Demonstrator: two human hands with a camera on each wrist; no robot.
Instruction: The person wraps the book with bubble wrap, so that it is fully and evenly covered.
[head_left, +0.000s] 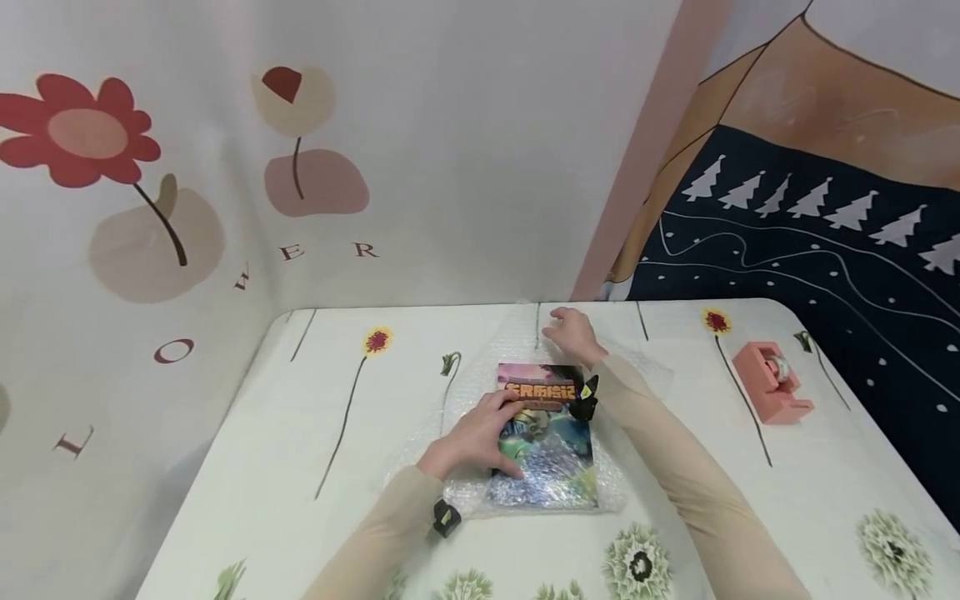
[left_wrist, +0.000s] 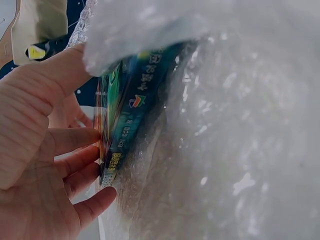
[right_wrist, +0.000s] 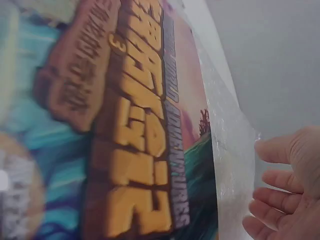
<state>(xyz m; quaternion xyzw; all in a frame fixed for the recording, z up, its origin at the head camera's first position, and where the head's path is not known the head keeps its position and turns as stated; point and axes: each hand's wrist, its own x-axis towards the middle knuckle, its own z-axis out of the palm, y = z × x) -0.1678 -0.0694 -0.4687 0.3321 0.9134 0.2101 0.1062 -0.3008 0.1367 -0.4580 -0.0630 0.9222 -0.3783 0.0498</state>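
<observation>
A colourful book (head_left: 540, 425) with yellow title lettering lies flat on a sheet of bubble wrap (head_left: 480, 367). Part of the wrap is folded over the book's lower cover. My left hand (head_left: 476, 437) rests on the book's left side, fingers spread across the cover. In the left wrist view, its fingertips touch near the spine (left_wrist: 132, 105), and the thumb tip is hidden by a flap of wrap (left_wrist: 240, 125). Past the book's top edge, my right hand (head_left: 573, 335) hovers near the far wrap with fingers slightly bent. The right wrist view shows nothing gripped in that hand (right_wrist: 285, 185).
A pink tape dispenser (head_left: 772, 383) with a roll stands on the right of the flower-printed table (head_left: 262, 467). Behind the table hangs a pale curtain (head_left: 450, 167), with a dark tree-patterned cloth (head_left: 787, 242) at the right.
</observation>
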